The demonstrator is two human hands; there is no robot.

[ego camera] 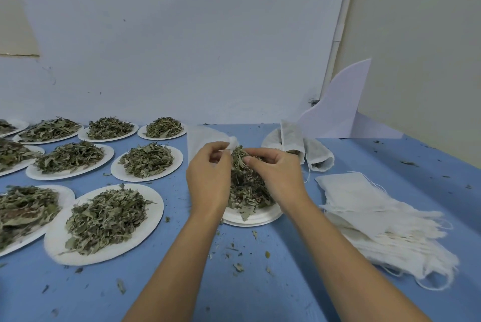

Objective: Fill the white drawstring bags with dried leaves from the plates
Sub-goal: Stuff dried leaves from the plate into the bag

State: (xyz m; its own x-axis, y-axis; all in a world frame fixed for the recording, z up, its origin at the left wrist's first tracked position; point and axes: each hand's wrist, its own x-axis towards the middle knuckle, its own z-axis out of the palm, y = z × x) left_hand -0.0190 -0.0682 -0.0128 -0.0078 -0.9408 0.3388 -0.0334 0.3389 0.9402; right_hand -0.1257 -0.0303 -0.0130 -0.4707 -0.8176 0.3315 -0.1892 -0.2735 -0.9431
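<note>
Pinching a white drawstring bag point(232, 143) by its rim with the left hand point(208, 178), right hand point(277, 173) curled round a clump of dried leaves point(240, 163), both over a heaped plate point(256, 219). Stack of empty bags point(385, 225) just right, filled bags point(313, 151) behind. More leafy plates point(56, 246) off left on the blue table point(182, 285), crumbs everywhere, pale wall point(182, 48) behind.

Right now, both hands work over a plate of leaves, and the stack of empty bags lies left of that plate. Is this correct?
Not quite. In the head view the stack of empty bags lies right of the plate, not left. The left hand, holding a bag, and the right hand do work over that plate of leaves.
</note>
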